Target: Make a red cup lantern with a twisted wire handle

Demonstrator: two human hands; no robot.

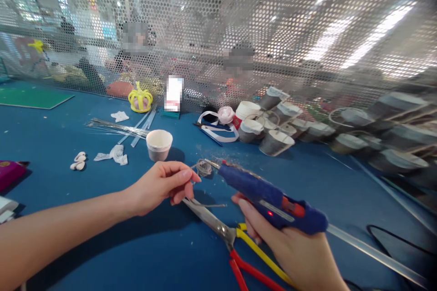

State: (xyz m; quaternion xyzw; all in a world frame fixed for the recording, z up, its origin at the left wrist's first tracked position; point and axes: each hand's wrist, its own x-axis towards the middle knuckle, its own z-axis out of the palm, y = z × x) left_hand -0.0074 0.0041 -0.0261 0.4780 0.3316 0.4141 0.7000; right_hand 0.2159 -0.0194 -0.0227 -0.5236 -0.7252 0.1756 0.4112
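My right hand (273,232) is wrapped round a blue hot glue gun (259,191) with a small red light lit on its side. A clear glue stick (372,252) sticks out of the gun's back end. My left hand (174,182) pinches a thin grey cord, whose loose end (215,205) shows below the fingers. The gun's nozzle points left, close to a small coil of grey cord (205,169); I cannot tell whether they touch. Under both hands lie open-handled scissors (218,225) with red and yellow grips. A small white-and-grey cup (159,145) stands just beyond my left hand.
Several grey buckets (276,142) with white linings crowd the right back. Metal wires (116,127), white ribbon (225,136), shells (78,161) and a yellow crown-shaped piece (140,100) lie farther off. A perforated metal screen (198,22) closes the back. A black cable (399,236) runs at right.
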